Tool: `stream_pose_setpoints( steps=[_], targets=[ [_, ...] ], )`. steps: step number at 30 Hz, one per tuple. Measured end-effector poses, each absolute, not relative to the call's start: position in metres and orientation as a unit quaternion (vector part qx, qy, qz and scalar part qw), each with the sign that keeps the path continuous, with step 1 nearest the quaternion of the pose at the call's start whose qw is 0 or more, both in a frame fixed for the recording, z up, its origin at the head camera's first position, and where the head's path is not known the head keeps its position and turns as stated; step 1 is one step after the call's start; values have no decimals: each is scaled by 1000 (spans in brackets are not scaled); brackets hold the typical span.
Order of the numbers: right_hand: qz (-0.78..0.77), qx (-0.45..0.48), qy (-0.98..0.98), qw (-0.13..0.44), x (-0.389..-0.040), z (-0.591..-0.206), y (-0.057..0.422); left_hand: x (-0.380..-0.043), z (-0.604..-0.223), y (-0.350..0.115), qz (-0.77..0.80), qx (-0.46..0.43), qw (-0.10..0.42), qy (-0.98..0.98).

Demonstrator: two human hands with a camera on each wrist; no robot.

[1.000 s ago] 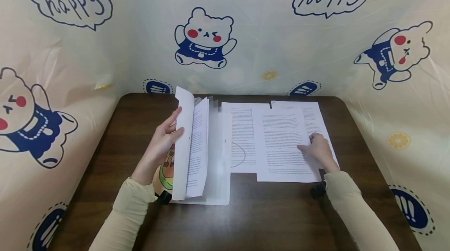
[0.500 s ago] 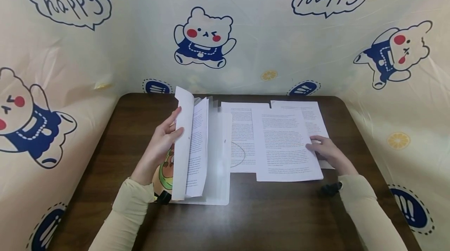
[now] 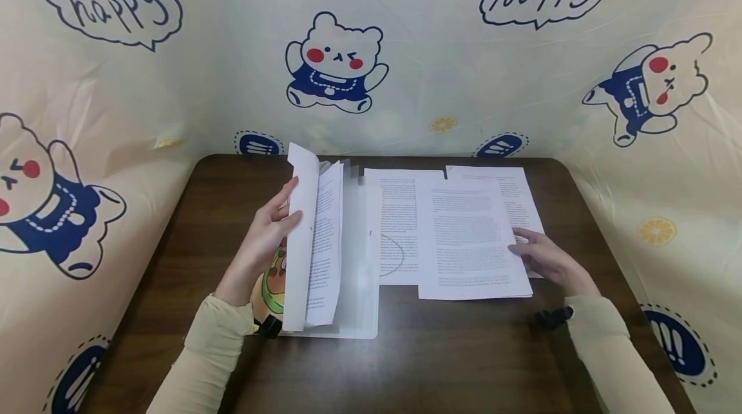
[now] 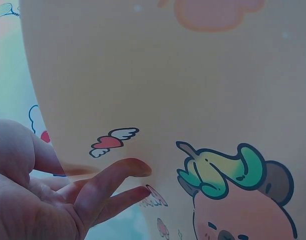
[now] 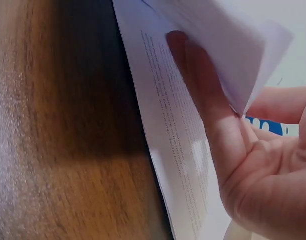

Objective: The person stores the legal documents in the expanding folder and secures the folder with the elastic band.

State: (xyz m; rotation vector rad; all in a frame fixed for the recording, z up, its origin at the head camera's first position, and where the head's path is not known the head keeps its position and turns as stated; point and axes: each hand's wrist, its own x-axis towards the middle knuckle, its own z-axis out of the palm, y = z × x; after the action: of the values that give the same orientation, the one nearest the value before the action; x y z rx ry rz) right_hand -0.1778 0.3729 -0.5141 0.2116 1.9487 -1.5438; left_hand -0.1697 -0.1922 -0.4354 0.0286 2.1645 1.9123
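Observation:
My left hand [image 3: 261,240] holds the raised front cover of a file folder [image 3: 365,298], thumb on its inner side. The cover's outer face has a cartoon animal [image 4: 232,200] and a winged heart. Printed pages [image 3: 326,246] stand partly lifted inside the folder, behind the cover's edge. On the right, my right hand [image 3: 553,263] pinches the right edge of some printed sheets [image 3: 466,234], thumb above and fingers beneath. In the right wrist view the sheet edges [image 5: 242,65] sit between thumb and fingers, slightly raised and parted; how many sheets is unclear.
Another printed sheet [image 3: 400,208] lies between folder and held sheets, partly covered. One more sheet [image 3: 516,192] lies beneath at the back right. All rest on a dark wooden table [image 3: 452,356], with a printed curtain [image 3: 417,79] behind and at both sides.
My right hand has moved right and a little nearer, from lying over the sheets to pinching their right edge. The top sheet has shifted slightly left. My left hand stays put on the cover.

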Motion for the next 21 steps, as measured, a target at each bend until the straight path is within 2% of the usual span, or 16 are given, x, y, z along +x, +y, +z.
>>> stream_pose_setpoints(
  steps=[7, 21],
  targets=[
    [-588, 87, 729, 339, -172, -511, 372, -170, -436, -193, 656, 9, 127, 744],
    [-586, 67, 750, 300, -159, -492, 365, -170, -435, -197, 672, 16, 135, 728]
  ],
)
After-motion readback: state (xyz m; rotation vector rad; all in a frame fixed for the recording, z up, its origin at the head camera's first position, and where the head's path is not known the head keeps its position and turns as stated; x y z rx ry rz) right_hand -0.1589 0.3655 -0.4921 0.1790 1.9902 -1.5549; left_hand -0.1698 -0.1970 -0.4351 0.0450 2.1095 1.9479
